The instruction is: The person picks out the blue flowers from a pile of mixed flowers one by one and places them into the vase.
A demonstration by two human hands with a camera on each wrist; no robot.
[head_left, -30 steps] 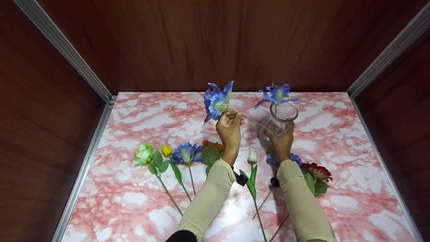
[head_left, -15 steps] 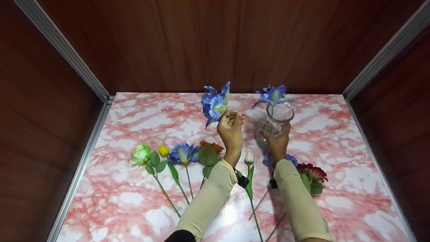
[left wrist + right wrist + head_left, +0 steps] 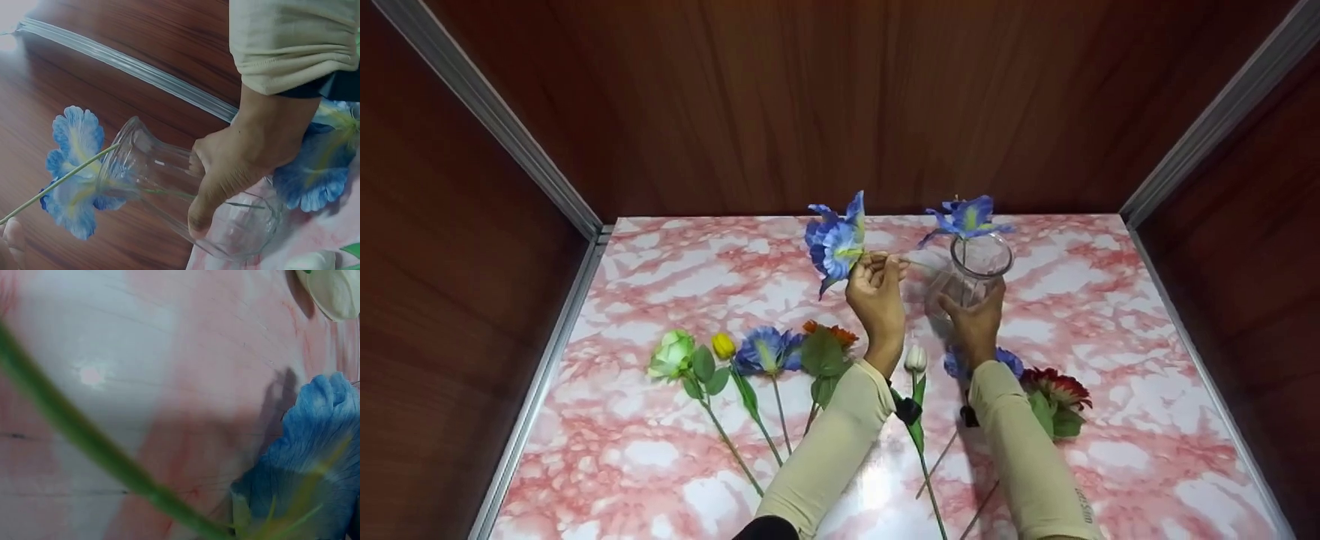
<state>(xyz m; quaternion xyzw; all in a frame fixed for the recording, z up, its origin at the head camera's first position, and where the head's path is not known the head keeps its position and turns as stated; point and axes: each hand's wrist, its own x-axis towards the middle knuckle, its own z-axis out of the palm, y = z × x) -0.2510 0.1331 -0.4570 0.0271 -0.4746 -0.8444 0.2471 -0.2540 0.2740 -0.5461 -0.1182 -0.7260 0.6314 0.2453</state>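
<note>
My left hand [image 3: 877, 300] pinches the stem of a blue artificial iris [image 3: 836, 244] just under its bloom. The stem [image 3: 62, 180] runs rightward, its far end at the vase rim in the left wrist view. My right hand [image 3: 979, 322] grips a clear glass vase [image 3: 174, 211] round its body and holds it tilted. Another blue iris [image 3: 969, 217] stands in the vase, its bloom above the rim and its stem showing through the glass. In the left wrist view, my left fingertips [image 3: 12, 239] show at the lower left edge.
On the marbled tabletop [image 3: 652, 454] lie a green rose [image 3: 671, 354], yellow tulip [image 3: 724, 346], blue iris [image 3: 765, 351], orange flower [image 3: 840, 335], white tulip [image 3: 916, 360] and red flower [image 3: 1061, 388]. Another blue flower [image 3: 309, 455] lies under my right forearm. Wood panels [image 3: 840, 105] enclose the table.
The stem in my left hand has swung flatter, its far end rising from beside the vase body towards the rim. Both hands keep their holds. The head view has shifted slightly.
</note>
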